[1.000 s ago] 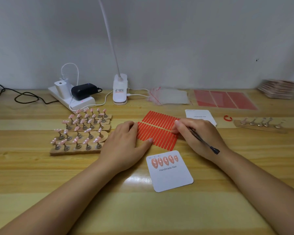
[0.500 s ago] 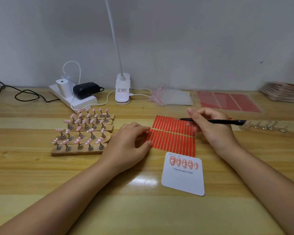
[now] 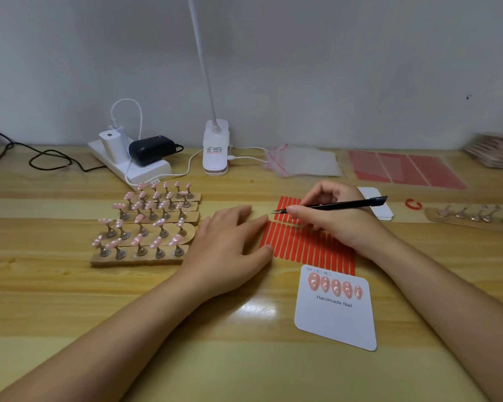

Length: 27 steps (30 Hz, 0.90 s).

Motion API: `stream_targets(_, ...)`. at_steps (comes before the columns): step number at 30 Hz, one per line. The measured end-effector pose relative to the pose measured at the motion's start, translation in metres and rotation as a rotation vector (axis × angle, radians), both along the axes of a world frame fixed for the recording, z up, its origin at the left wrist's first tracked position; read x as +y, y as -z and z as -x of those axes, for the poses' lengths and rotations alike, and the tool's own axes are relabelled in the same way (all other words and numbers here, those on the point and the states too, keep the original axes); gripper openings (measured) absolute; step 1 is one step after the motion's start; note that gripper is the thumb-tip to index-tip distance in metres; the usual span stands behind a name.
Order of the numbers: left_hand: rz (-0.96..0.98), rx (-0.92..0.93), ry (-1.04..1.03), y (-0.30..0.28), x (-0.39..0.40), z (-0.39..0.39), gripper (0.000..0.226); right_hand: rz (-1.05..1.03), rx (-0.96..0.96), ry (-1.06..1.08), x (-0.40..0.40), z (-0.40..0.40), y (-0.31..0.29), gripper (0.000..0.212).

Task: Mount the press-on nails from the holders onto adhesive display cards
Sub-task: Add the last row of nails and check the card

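A white display card [image 3: 336,317] printed "Handmade Nail" lies near the front with several pink nails [image 3: 335,286] stuck along its top. Behind it sits a sheet of red adhesive strips [image 3: 305,245]. My left hand [image 3: 230,250] rests flat on the table, fingertips on the sheet's left edge. My right hand [image 3: 337,219] holds black tweezers [image 3: 331,205], tips pointing left over the sheet's upper row. Wooden holders [image 3: 148,224] with several pink nails on metal stands lie to the left.
A power strip with chargers [image 3: 131,158], a lamp base [image 3: 215,149], clear bags [image 3: 302,161] and red sheets [image 3: 404,169] line the back. More blank cards [image 3: 381,204], a red ring [image 3: 413,203] and a holder strip with bare stands [image 3: 474,216] sit at the right.
My right hand lifted the tweezers from lying along the hand to horizontal, tips now at the strip sheet's upper row. My left hand slid slightly onto the sheet's edge. The view shifted.
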<state>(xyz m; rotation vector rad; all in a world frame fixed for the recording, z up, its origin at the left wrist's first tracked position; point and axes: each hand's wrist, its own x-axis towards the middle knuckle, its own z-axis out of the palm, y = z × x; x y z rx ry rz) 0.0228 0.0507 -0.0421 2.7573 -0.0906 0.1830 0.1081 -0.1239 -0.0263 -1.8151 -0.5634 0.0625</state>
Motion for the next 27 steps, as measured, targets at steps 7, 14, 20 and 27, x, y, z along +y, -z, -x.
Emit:
stream_targets(7, -0.011, 0.046, -0.013, -0.0013, -0.0003, -0.0011, 0.059, 0.071, 0.051, -0.055, -0.0018, -0.0026, 0.0017, 0.023)
stream_targets(14, 0.004, 0.055, -0.011, -0.0021, -0.001, -0.0004, 0.058, 0.052, 0.056, -0.089, -0.0014, -0.0022, 0.0011, 0.022)
stream_targets(20, -0.002, 0.066, -0.008, -0.0029, -0.0018, -0.0006, 0.058, 0.037, 0.057, -0.124, -0.0008, -0.0025, 0.0006, 0.019)
stream_targets(27, -0.014, 0.062, -0.005, -0.0033, -0.0019, 0.0003, 0.058, -0.013, 0.079, -0.157, -0.0017, -0.0014, -0.0019, 0.019)
